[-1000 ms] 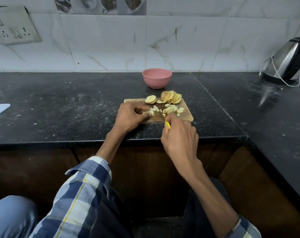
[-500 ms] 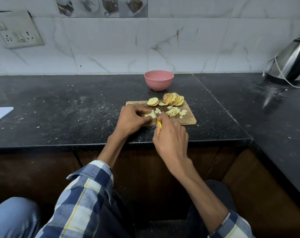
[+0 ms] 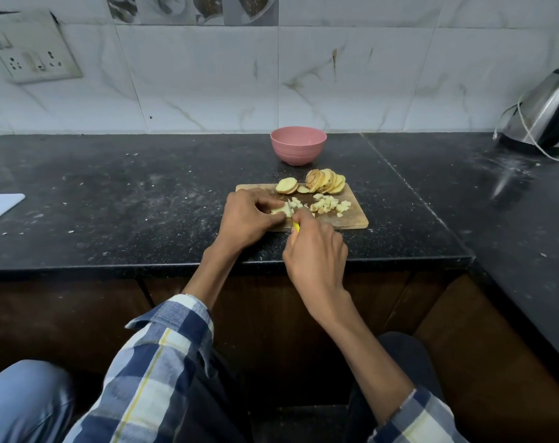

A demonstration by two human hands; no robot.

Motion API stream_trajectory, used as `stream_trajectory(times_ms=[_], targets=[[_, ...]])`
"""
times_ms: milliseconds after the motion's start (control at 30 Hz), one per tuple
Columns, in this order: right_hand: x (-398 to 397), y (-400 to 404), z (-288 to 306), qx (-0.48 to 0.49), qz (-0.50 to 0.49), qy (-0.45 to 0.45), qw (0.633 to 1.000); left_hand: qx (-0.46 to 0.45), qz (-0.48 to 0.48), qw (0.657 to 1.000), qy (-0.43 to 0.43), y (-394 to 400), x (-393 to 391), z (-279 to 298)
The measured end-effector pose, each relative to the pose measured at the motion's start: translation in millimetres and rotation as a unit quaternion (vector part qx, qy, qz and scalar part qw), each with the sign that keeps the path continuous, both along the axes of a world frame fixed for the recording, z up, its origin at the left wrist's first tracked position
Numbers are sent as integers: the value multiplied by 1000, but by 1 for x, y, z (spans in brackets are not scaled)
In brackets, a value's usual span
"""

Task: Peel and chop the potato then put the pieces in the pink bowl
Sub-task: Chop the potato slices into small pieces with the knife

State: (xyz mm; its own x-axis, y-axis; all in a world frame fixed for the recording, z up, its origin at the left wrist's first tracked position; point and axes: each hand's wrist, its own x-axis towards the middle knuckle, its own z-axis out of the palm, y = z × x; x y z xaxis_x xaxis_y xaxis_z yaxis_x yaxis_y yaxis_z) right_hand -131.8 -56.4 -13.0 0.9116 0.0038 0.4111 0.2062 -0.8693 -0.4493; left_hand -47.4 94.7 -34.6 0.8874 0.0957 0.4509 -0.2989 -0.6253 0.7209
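Since the earlier frame the right hand [image 3: 316,251] moved left; its fingers curl round the yellow-handled knife [image 3: 293,219], blade on the slice [image 3: 279,208] the left hand [image 3: 249,217] pinches steady. Diced pieces [image 3: 330,204] lie at 3 o'clock; pink bowl [image 3: 298,145] at 12, beyond the board [image 3: 351,219].

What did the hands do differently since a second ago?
Not much. The right hand with the yellow-handled knife slid a little left along the potato piece, so the cut is now closer to the left hand, which keeps holding that piece. The diced bits, slices, cutting board and pink bowl stayed put.
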Motion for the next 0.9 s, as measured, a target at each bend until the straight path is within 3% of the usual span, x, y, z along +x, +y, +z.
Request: stream_trajectory(times_ms=[267, 600, 900], targets=[[-21, -8, -4, -23, 0, 6, 1000, 5, 15, 1000, -1, -3, -2, 1], [-16, -27, -2, 14, -28, -11, 999, 12, 15, 1000, 9, -4, -3, 2], [-7, -10, 2, 18, 14, -38, 999, -11, 10, 1000, 20, 0, -2, 0]])
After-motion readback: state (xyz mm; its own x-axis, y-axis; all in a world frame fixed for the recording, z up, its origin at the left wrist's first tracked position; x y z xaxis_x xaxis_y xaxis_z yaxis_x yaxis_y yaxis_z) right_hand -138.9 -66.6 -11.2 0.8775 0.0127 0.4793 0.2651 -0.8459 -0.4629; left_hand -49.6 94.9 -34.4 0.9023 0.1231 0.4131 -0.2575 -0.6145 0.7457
